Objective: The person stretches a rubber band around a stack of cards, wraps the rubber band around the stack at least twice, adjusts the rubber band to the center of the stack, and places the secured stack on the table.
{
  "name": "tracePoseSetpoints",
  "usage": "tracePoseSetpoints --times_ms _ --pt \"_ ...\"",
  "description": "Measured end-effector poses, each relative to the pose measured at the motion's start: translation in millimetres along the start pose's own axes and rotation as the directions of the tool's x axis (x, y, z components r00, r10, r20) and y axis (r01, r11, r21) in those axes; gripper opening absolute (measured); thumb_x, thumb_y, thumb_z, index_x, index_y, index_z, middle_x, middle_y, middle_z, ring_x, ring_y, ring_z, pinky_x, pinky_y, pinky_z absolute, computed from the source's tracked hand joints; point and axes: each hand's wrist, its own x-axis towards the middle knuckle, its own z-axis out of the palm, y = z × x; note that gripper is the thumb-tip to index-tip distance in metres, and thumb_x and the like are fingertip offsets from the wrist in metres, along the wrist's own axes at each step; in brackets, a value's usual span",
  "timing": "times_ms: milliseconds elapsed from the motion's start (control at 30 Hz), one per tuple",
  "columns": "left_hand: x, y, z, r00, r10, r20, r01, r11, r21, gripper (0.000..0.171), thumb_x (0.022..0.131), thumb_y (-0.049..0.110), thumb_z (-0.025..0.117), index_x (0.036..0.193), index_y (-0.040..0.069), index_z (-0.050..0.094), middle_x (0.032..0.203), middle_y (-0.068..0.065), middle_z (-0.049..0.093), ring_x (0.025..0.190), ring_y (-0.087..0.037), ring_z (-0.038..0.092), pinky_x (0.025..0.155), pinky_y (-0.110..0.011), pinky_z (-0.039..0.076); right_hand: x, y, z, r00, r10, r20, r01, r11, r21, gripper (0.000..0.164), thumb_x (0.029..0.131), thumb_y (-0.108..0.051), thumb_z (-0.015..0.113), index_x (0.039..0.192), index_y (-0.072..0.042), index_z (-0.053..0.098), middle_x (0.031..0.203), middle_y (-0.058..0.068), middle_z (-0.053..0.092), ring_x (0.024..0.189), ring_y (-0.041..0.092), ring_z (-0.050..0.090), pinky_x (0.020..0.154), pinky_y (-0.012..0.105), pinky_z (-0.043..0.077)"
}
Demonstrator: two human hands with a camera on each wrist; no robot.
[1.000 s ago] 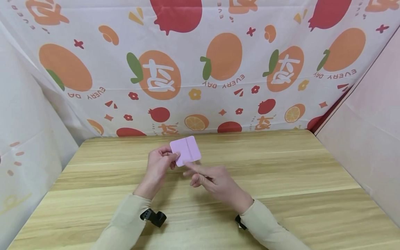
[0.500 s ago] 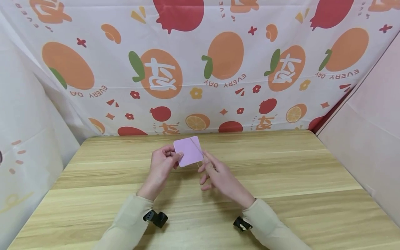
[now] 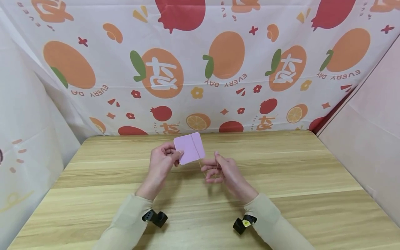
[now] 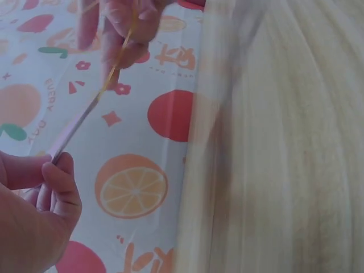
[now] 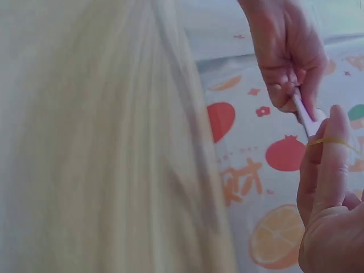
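A square lilac card [image 3: 187, 149] is held above the table by my left hand [image 3: 160, 166], which pinches its left edge between thumb and fingers. A thin rubber band [image 3: 196, 146] crosses the card's face near its right side. Past the lower right corner the band runs on to my right hand [image 3: 231, 173], which holds it stretched. In the right wrist view the yellowish band [image 5: 330, 140] loops over an upright digit of that hand. From the left wrist the card [image 4: 77, 125] appears nearly edge-on. The band's path behind the card is hidden.
The wooden table [image 3: 281, 208] lies under both hands. A fruit-print cloth [image 3: 193, 66] hangs along its back edge. Pale cloth walls [image 3: 375, 139] stand to the left and right. Black straps with cameras [image 3: 155, 218] sit on both wrists.
The right hand has moved from under the card out to the right, its thumb now raised. The band's line on the card has shifted and tilted between frames. The left hand keeps its pinch.
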Motion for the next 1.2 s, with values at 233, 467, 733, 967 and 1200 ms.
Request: tracePoseSetpoints --times_ms 233,467,733,967,1200 --pt "-0.6 -0.8 1.5 0.994 0.030 0.104 -0.023 0.998 -0.062 0.010 0.086 -0.006 0.066 0.093 -0.010 0.061 0.071 -0.007 0.061 0.057 -0.014 0.052 0.053 -0.024 0.044 2 3 -8 0.997 0.069 0.032 -0.075 0.967 0.243 0.050 0.103 -0.038 0.049 0.107 0.010 0.063 0.087 0.012 0.070 0.063 0.012 0.064 0.061 0.023 0.056" --pt "0.5 -5.3 -2.1 0.949 0.077 0.306 -0.101 0.993 0.065 0.011 0.086 -0.004 0.069 0.093 -0.008 0.061 0.075 -0.011 0.061 0.062 -0.015 0.054 0.056 -0.027 0.047 6 2 -17 0.986 0.144 0.082 -0.160 0.958 0.237 0.050 0.103 -0.044 0.046 0.121 0.003 0.048 0.091 0.014 0.063 0.065 0.015 0.065 0.061 0.022 0.055" --pt "2.4 -5.1 -9.4 0.879 0.175 0.444 -0.308 0.919 0.247 0.006 0.087 0.000 0.071 0.087 0.004 0.066 0.076 -0.010 0.062 0.064 -0.019 0.054 0.054 -0.028 0.046 8 -5 -31 0.941 0.183 0.283 -0.207 0.977 0.057 0.074 0.101 -0.055 0.041 0.148 0.001 0.026 0.120 0.030 0.053 0.093 0.030 0.068 0.082 0.036 0.055" --pt "-4.1 -0.1 -6.0 0.805 0.250 0.538 -0.479 0.809 0.340 0.011 0.089 0.001 0.070 0.088 0.011 0.068 0.077 -0.005 0.064 0.067 -0.016 0.054 0.055 -0.027 0.045 7 -6 -33 0.925 0.204 0.321 -0.215 0.977 0.000 0.068 0.102 -0.048 0.045 0.146 0.001 0.030 0.133 0.043 0.038 0.102 0.041 0.065 0.092 0.052 0.046" --pt "-5.6 -2.3 -0.2 0.867 0.253 0.430 -0.433 0.810 0.396 0.013 0.087 0.000 0.072 0.083 0.011 0.065 0.072 -0.001 0.058 0.065 -0.016 0.050 0.054 -0.027 0.043 7 2 -20 0.976 0.155 0.155 -0.149 0.988 -0.048 0.054 0.098 -0.030 0.062 0.136 0.004 0.046 0.117 0.031 0.054 0.093 0.027 0.068 0.087 0.040 0.053"
